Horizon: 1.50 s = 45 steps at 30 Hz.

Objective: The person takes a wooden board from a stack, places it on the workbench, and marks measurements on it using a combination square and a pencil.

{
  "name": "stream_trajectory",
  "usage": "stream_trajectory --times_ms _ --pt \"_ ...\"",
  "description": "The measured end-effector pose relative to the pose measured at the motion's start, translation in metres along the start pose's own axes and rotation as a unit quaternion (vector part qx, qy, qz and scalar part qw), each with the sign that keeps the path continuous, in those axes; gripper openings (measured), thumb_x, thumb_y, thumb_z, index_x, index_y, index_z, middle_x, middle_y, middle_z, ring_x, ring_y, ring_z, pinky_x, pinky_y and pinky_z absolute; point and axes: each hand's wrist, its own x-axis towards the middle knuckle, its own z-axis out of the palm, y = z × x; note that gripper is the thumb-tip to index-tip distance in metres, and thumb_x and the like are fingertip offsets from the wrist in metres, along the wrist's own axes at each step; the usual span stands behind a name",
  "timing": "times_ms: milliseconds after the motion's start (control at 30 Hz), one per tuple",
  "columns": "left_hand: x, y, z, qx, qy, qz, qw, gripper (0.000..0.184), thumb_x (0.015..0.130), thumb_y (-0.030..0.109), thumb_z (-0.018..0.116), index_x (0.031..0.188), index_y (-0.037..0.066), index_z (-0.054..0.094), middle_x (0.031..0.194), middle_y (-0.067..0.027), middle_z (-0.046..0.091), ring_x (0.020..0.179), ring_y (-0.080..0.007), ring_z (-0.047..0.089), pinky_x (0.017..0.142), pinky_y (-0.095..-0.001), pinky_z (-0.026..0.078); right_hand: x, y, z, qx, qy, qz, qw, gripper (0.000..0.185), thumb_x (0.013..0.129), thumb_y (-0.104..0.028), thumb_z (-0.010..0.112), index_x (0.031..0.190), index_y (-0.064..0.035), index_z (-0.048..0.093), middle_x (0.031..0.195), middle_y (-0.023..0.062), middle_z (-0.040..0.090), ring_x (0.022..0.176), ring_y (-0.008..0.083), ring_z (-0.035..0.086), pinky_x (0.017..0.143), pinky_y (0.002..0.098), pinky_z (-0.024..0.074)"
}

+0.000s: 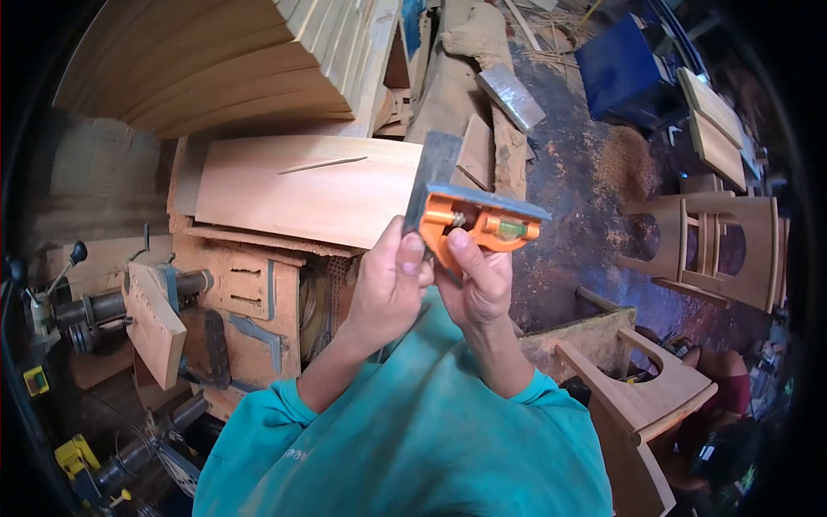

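Head view: our left hand [385, 280] and right hand [479, 280] close around the orange combination square [484, 226], its green vial facing up; beyond our left hand, a pale board [301, 194] carries a thin wood sliver [322, 165].

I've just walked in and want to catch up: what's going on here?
Someone in a teal top is holding up an orange-headed combination square in both hands, the left hand at its dark blade and the right hand on the head. A pale board lies in front with a thin stick on it, beside stacked planks.
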Motion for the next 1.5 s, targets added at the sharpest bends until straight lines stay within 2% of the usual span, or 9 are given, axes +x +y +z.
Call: stream_trajectory --times_ms 500,767,867,1133,1200,1267,1300,1433,1500 --pt "-0.021 0.011 0.014 0.004 0.003 0.017 1.000 0.040 0.100 0.038 0.035 0.114 0.001 0.040 0.065 0.0052 0.036 0.050 0.0002 0.029 0.042 -0.0170 0.023 -0.013 -0.009 0.011 -0.123 0.071 -0.123 0.982 0.027 0.084 -0.007 0.069 0.108 0.0015 0.058 0.098 0.0073 0.064 0.085 0.0112 0.061 0.070 0.0254 0.0506" --pt "-0.017 -0.006 0.011 -0.017 0.013 -0.012 1.000 0.046 0.098 0.044 0.039 0.123 0.005 0.040 0.062 0.0072 0.032 0.048 0.0000 0.026 0.041 -0.0170 0.021 -0.013 -0.005 -0.004 -0.055 0.047 -0.011 0.997 0.030 0.085 -0.004 0.065 0.113 0.0004 0.054 0.104 0.0086 0.062 0.095 0.0157 0.060 0.082 0.0296 0.0492" --pt "-0.012 -0.020 0.013 0.171 0.076 0.061 0.980 0.034 0.101 0.035 0.037 0.104 0.002 0.046 0.061 0.0022 0.043 0.048 -0.0044 0.040 0.044 -0.0210 0.033 -0.009 -0.005 -0.008 -0.025 0.050 0.004 0.998 0.035 0.085 -0.002 0.064 0.117 -0.0001 0.050 0.109 0.0114 0.059 0.099 0.0215 0.060 0.085 0.0342 0.0497" --pt "-0.015 -0.043 0.013 0.253 0.087 0.116 0.957 0.034 0.100 0.032 0.038 0.090 -0.001 0.045 0.060 -0.0054 0.050 0.053 -0.0103 0.052 0.048 -0.0275 0.042 -0.015 -0.001 -0.030 0.069 0.060 0.075 0.993 0.021 0.088 -0.005 0.061 0.106 -0.0053 0.052 0.104 0.0062 0.058 0.095 0.0197 0.059 0.083 0.0356 0.0499" --pt "-0.020 -0.046 0.009 0.197 0.106 0.083 0.971 0.036 0.099 0.034 0.040 0.097 -0.001 0.047 0.066 -0.0028 0.051 0.052 -0.0080 0.048 0.047 -0.0246 0.039 -0.013 0.003 -0.022 -0.004 0.097 0.079 0.992 0.024 0.087 -0.006 0.063 0.109 -0.0041 0.052 0.103 0.0059 0.059 0.095 0.0193 0.059 0.083 0.0341 0.0497" --pt "-0.033 -0.064 -0.013 -0.082 0.060 0.073 0.992 0.050 0.097 0.043 0.045 0.121 -0.001 0.042 0.076 0.0016 0.048 0.048 -0.0022 0.034 0.042 -0.0177 0.028 -0.012 0.005 -0.030 -0.131 0.004 0.154 0.979 0.039 0.081 -0.010 0.071 0.115 -0.0005 0.054 0.103 0.0063 0.061 0.094 0.0169 0.058 0.087 0.0336 0.0484" --pt "-0.043 -0.050 -0.030 -0.143 0.071 0.053 0.986 0.025 0.096 0.027 0.046 0.100 0.003 0.046 0.066 0.0058 0.040 0.051 -0.0012 0.036 0.044 -0.0187 0.029 -0.004 0.001 -0.033 -0.230 -0.126 0.149 0.953 0.042 0.080 -0.010 0.072 0.117 0.0001 0.054 0.106 0.0065 0.061 0.094 0.0153 0.058 0.087 0.0322 0.0484" --pt "-0.090 -0.044 -0.117 -0.021 0.110 0.023 0.993 0.042 0.099 0.037 0.042 0.116 -0.001 0.047 0.074 -0.0029 0.056 0.056 -0.0058 0.047 0.052 -0.0201 0.041 0.063 0.004 -0.057 -0.498 -0.332 0.209 0.773 0.026 0.080 -0.005 0.067 0.105 0.0016 0.064 0.086 0.0041 0.067 0.080 0.0117 0.060 0.074 0.0273 0.0485" --pt "-0.104 -0.046 -0.136 0.045 0.170 -0.050 0.983 0.036 0.100 0.036 0.041 0.109 0.002 0.051 0.070 -0.0010 0.053 0.060 -0.0057 0.048 0.056 -0.0202 0.041 0.103 0.046 -0.058 -0.639 -0.221 -0.001 0.737 0.017 0.082 -0.012 0.063 0.094 -0.0008 0.067 0.074 0.0096 0.066 0.067 0.0179 0.062 0.066 0.0302 0.0490"
